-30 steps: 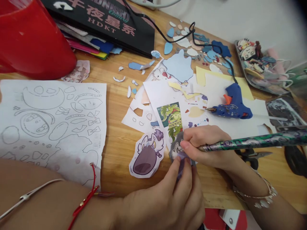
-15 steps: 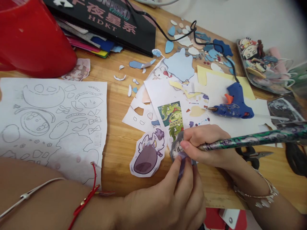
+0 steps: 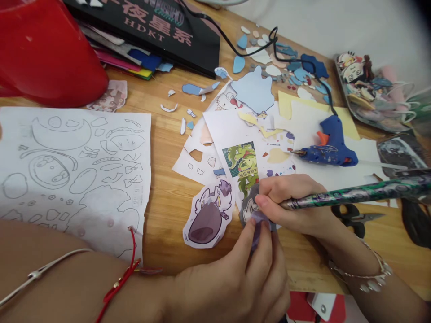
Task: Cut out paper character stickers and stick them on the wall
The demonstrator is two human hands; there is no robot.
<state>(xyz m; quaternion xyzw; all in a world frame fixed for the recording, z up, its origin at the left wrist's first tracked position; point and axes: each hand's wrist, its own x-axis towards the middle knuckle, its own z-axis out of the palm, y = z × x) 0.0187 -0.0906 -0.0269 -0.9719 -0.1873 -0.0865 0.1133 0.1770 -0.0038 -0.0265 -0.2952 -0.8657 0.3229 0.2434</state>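
Note:
My right hand (image 3: pixel 292 204) grips a long green patterned pen (image 3: pixel 357 194), its tip pressed to a small purple-grey cutout piece (image 3: pixel 249 207) on the wooden table (image 3: pixel 164 188). My left hand (image 3: pixel 242 278) pinches the lower edge of that same piece with its fingertips, holding it down. A purple cartoon creature cutout (image 3: pixel 208 216) lies just left of both hands. A green printed sticker sheet (image 3: pixel 244 167) sits right above the hands.
A sheet of outlined shapes (image 3: pixel 74 170) lies at the left. A blue glue gun (image 3: pixel 328 146) rests on paper at the right, black scissors (image 3: pixel 353 220) below it. A red container (image 3: pixel 47 49), a black book (image 3: pixel 155 27), foam scraps (image 3: pixel 276 67) and a tray of figures (image 3: pixel 367 85) stand farther back.
Almost nothing differs. Both hands stay on the small piece with the pen tip against it; the view has shifted slightly.

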